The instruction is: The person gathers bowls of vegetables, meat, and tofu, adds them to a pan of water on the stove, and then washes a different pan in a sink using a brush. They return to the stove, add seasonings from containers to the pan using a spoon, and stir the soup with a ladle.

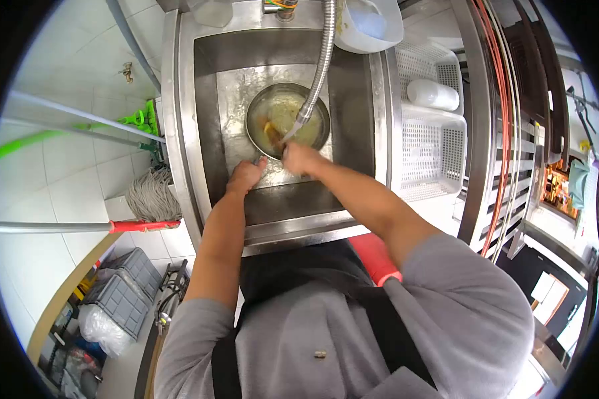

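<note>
A round metal pan (pixel 254 106) with cloudy, yellowish water in it sits on the bottom of the steel sink (pixel 229 86). My left hand (pixel 246 176) is at the pan's near left edge, its fingers closed on the rim. My right hand (pixel 303 160) is closed and smeared by motion at the near right rim. From it a blurred brown-and-yellow tool (pixel 271 133) reaches into the pan; its exact kind cannot be made out. A ribbed metal faucet hose (pixel 325 60) hangs over the pan, and water runs from its end beside my right hand.
White plastic baskets (pixel 422 149) stand right of the sink, one with a white bottle (pixel 432 94). A white tub (pixel 373 30) sits at the back right corner. To the left are a mop (pixel 152 196), a green brush head (pixel 146 118) and grey crates (pixel 116 296).
</note>
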Motion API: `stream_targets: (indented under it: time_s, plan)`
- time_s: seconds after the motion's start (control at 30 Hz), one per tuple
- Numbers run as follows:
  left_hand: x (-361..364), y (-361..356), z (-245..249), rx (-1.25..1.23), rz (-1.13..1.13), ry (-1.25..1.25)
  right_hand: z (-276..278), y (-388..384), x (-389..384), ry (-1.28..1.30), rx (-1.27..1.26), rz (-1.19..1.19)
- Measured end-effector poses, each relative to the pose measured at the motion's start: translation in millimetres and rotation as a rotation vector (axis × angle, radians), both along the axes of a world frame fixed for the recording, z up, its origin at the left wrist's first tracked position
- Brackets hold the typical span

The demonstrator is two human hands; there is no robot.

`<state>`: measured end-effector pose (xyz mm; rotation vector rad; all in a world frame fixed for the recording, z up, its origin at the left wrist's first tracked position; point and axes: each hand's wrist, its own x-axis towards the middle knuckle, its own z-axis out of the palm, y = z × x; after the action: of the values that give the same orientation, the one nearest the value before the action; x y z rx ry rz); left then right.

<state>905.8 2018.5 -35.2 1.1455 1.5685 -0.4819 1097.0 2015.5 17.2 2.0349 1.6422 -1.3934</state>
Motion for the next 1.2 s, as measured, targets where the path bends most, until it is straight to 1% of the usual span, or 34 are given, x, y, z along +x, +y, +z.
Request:
stream_targets:
  time_s: [0.03, 0.1, 0.13, 0.17, 0.2, 0.23, 0.3, 0.33, 0.37, 0.43, 0.47, 0.5, 0.53, 0.57, 0.6, 0.63, 0.67, 0.7, 0.73, 0.77, 0.8, 0.83, 0.87, 0.9, 0.93, 1.0, 1.03, 1.1, 1.13, 1.17, 1.2]
  plan:
    - [3.4, -1.4, -2.4, 0.082, 0.037, 0.018, 41.7, -13.9, -1.1, -0.028, -0.086, 0.096]
    - [2.0, -3.6, -7.3, 0.045, 0.015, -0.009, 44.7, -21.1, 33.2, -0.131, -0.222, 0.251]
    - [0.8, 1.2, -9.5, 0.024, -0.010, -0.029, 35.0, -3.1, 38.4, -0.134, -0.215, 0.248]
    - [2.6, 6.9, -10.4, 0.033, -0.008, -0.032, 19.3, 26.6, 43.7, -0.118, -0.268, 0.132]
    - [3.2, 4.7, -11.5, 0.042, -0.001, -0.018, 6.6, 38.8, 40.7, -0.099, -0.333, 0.022]
    - [0.9, -1.6, -11.9, 0.044, -0.007, -0.001, -1.5, 33.5, 21.0, -0.053, -0.258, 0.065]
    - [1.2, 4.3, -13.4, 0.052, 0.009, -0.024, 31.3, -12.8, -5.3, -0.058, -0.091, 0.142]
    - [-2.2, -1.0, -14.1, 0.039, 0.018, -0.039, 20.7, -38.3, 8.4, -0.071, -0.118, 0.216]
    - [-3.5, -2.2, -14.9, 0.035, 0.013, -0.041, 23.2, -35.0, 29.3, -0.073, -0.123, 0.211]
    - [-1.0, 1.0, -15.7, 0.027, -0.046, -0.052, 16.5, 6.3, 78.0, -0.167, -0.131, 0.433]
    - [3.9, 4.7, -9.5, 0.031, -0.053, -0.081, -30.1, 23.8, 82.8, -0.203, -0.151, 0.153]
    - [2.1, 4.3, 2.6, 0.018, -0.029, -0.047, -64.4, 34.2, 66.1, -0.113, 0.016, 0.257]
    - [5.2, 5.0, 8.4, 0.011, 0.000, -0.008, -50.1, 30.3, 35.2, -0.167, 0.016, 0.109]
    - [8.6, 7.7, 6.9, 0.022, -0.001, -0.019, 21.6, 25.8, 7.2, 0.053, -0.100, -0.027]
    - [6.5, 6.6, 4.2, 0.036, -0.004, 0.005, 53.3, 23.4, -10.7, -0.037, -0.258, 0.111]
    - [5.8, 3.0, -0.8, 0.046, 0.003, 0.026, 54.5, 17.5, -1.1, -0.040, -0.262, 0.109]
    - [0.3, -0.1, -9.4, 0.041, -0.002, 0.026, 55.2, 4.6, 17.1, -0.117, -0.272, 0.358]
    - [-4.2, 0.8, -20.0, -0.002, 0.003, -0.064, 53.7, -5.7, 35.4, -0.198, -0.274, 0.610]
    - [-4.8, 2.8, -24.9, -0.041, 0.013, -0.154, 34.6, -2.7, 59.5, -0.296, -0.185, 0.523]
    - [-4.5, 2.3, -23.6, -0.036, 0.012, -0.152, 9.8, 6.5, 79.9, -0.387, -0.097, 0.431]
    - [-3.1, 5.6, -22.2, -0.036, 0.013, -0.151, -4.2, 23.7, 77.6, -0.390, 0.020, 0.141]
    - [-2.6, 3.4, -21.9, -0.047, 0.012, -0.148, -13.3, 28.3, 62.1, -0.387, 0.023, 0.148]
    - [1.9, -0.7, -16.8, -0.051, 0.024, -0.147, -21.4, 30.3, 45.4, -0.227, -0.015, 0.139]
    - [3.4, -0.2, -8.2, -0.006, 0.042, -0.105, -20.1, 30.1, 31.7, -0.061, -0.052, 0.118]
    - [4.2, 0.3, -2.8, 0.039, 0.060, -0.065, -14.5, 12.4, 25.7, -0.057, -0.055, 0.116]
    - [2.0, -3.9, -14.1, 0.009, 0.035, -0.061, 17.5, -31.2, 14.5, -0.040, 0.123, 0.269]
    - [0.7, 1.1, -21.6, -0.003, 0.017, -0.061, 10.4, -14.2, 24.2, -0.037, 0.132, 0.278]
    - [-4.1, 1.0, -20.9, -0.006, 0.021, -0.066, -17.8, 8.5, 36.5, -0.067, -0.059, 0.042]
    - [-2.2, -0.5, -19.5, 0.001, 0.036, -0.089, 55.5, 31.6, 17.3, -0.007, -0.187, -0.049]
    - [-5.7, -2.2, -13.9, -0.002, 0.046, -0.075, 42.9, 13.0, 5.7, 0.006, -0.190, -0.038]
    - [-5.0, 0.3, -6.6, -0.005, 0.016, -0.046, 16.8, -12.7, -3.8, -0.040, -0.051, 0.052]
